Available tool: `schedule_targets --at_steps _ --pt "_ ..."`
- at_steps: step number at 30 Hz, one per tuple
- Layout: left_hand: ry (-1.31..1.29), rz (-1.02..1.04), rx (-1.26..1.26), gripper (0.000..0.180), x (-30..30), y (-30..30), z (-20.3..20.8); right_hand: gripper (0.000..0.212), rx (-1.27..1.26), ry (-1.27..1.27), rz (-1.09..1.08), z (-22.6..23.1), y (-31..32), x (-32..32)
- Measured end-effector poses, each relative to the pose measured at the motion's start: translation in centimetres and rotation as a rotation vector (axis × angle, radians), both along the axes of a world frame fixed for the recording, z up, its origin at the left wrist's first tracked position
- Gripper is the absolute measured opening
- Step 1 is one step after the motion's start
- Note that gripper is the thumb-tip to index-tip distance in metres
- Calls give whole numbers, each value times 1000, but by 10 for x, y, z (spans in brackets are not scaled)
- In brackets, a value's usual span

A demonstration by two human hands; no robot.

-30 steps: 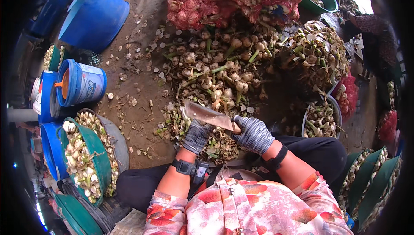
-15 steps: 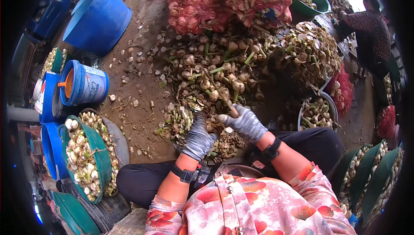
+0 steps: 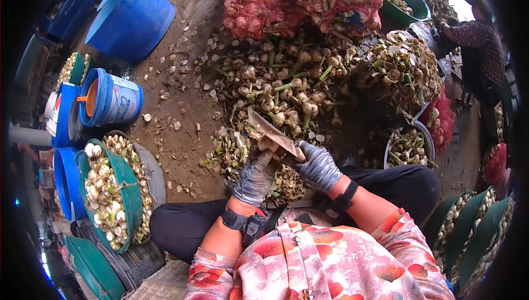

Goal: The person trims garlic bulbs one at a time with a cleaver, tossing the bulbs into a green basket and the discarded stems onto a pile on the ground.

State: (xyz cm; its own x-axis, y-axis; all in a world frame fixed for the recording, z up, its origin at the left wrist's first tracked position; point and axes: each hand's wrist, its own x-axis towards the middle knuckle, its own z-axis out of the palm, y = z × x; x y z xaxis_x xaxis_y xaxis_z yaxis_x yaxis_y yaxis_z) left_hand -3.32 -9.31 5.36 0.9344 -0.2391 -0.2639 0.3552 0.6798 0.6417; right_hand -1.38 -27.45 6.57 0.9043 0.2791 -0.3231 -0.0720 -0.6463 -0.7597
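Note:
A broad-bladed knife (image 3: 271,133) is in my right hand (image 3: 319,166), its handle wrapped by gloved fingers and its blade slanting up to the left. Just under the blade, my left hand (image 3: 254,180), in a grey striped glove, is closed on a garlic bulb (image 3: 268,144) that is partly covered by the fingers and the blade. Beyond the knife spreads a heap of garlic with stalks (image 3: 292,88). Dry trimmings (image 3: 287,183) lie between my hands and my lap.
Red net sacks of garlic (image 3: 256,5) stand at the far side. A large blue tub (image 3: 132,19), a blue bucket (image 3: 118,99) and a green basket of garlic (image 3: 107,201) are at left. At right are a trimmings pile (image 3: 399,71), a pail (image 3: 427,140) and another person (image 3: 482,52).
The knife has turned so its blade shows flat and lies over the bulb at my left hand. My right hand has shifted slightly, and the view has moved a little.

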Motion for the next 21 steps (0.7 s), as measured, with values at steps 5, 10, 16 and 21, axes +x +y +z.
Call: schedule_targets --at_steps 5,10,16,21 --pt "-325 -161 575 40 -9 36 -30 31 -112 -204 120 24 -15 -1" --pt "-668 -263 1456 51 -25 58 -76 18 -260 -268 358 43 -10 -4" --pt "-798 -135 1573 47 -32 60 -90 16 -254 -238 407 46 -11 -6" --pt "-455 -119 1178 44 -35 58 -96 14 -269 -234 411 36 -8 -9"
